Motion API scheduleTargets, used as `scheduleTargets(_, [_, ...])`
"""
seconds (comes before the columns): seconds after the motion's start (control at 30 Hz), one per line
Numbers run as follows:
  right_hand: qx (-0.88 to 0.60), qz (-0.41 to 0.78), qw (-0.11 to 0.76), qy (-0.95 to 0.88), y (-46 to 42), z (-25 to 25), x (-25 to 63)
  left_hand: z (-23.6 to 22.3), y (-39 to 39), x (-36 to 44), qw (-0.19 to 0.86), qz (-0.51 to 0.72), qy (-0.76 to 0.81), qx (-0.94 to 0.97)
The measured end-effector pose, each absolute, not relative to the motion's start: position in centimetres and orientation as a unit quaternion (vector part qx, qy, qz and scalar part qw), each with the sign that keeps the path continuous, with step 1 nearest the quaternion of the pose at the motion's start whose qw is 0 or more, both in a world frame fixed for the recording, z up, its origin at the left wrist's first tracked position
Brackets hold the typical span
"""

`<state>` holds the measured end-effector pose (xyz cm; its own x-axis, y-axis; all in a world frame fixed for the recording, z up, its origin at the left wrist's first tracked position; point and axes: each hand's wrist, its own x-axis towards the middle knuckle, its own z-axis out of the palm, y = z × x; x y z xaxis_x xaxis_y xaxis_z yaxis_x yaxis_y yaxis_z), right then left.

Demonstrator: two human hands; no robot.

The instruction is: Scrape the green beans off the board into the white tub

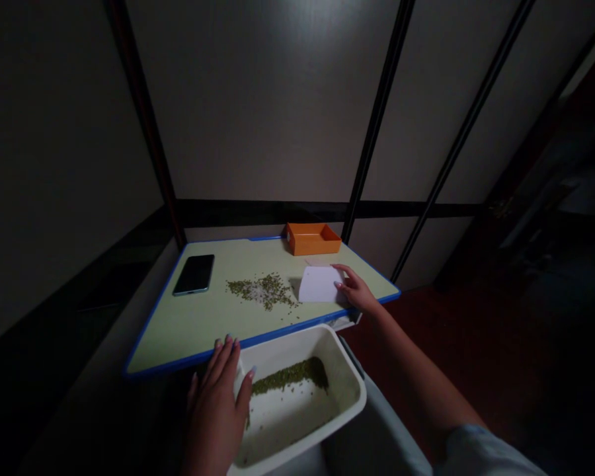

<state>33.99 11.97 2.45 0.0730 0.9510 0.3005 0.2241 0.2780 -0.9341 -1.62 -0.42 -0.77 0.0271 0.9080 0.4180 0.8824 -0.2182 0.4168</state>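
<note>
My right hand point(353, 288) pinches the right edge of a white card point(318, 284), fingers on one side and thumb on the other, just above the table's front right part. To the left of the card lies a loose scatter of small green grains point(268, 291), with paler bits among them. At the table's front edge, a white plastic bin point(350, 390) leans tilted, with more green grains point(290, 377) gathered along its far side. My left hand point(218, 396) grips the bin's left rim, thumb over the inside and fingers outside. Part of the bin's left rim is hidden by that hand.
The small pale-green table point(178, 337) has a blue edge. A phone point(194, 274) lies at its left, and an orange open box point(315, 244) stands at the back right. Dark-framed panels point(277, 119) rise right behind the table. Reddish floor point(411, 324) shows at right.
</note>
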Motion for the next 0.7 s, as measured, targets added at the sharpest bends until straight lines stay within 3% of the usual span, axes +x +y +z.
scheduleTargets(0.7, [-0.496, 0.354, 0.540, -0.581, 11.93, 2.40, 34.14, -0.55, -0.41, -1.35, 0.016, 0.313, 0.633, 0.708])
